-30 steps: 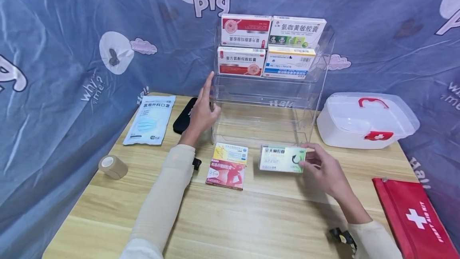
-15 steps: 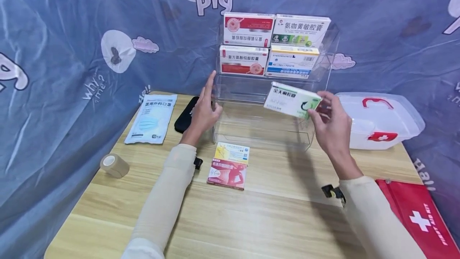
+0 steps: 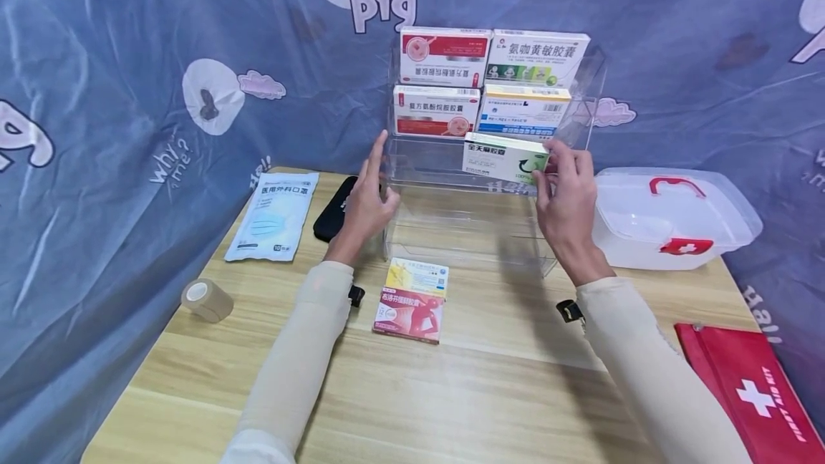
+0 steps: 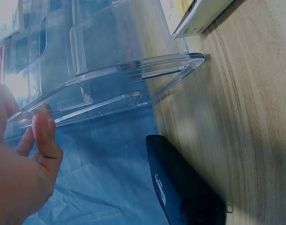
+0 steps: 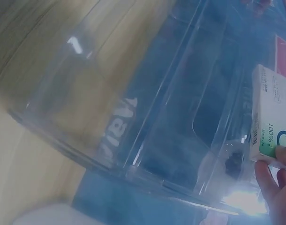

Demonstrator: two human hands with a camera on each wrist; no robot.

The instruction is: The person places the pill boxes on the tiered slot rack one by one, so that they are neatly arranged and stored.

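Right hand (image 3: 567,195): my fingers pinch the right end of the green-and-white medicine box (image 3: 505,157), holding it level at the third tier of the clear rack (image 3: 580,134), just under the blue-striped box (image 3: 523,110).
Left hand (image 3: 367,199): my fingers are straight and apart, resting against the rack's left wall.
Surface (image 3: 451,392): a red-and-yellow box (image 3: 412,299) lies flat in front of the rack, between my forearms.

A light wooden table (image 3: 490,392) stood in a corner draped with blue printed cloth (image 3: 116,63), cartoon patches and lettering across it. Light seemed even, perhaps from overhead.
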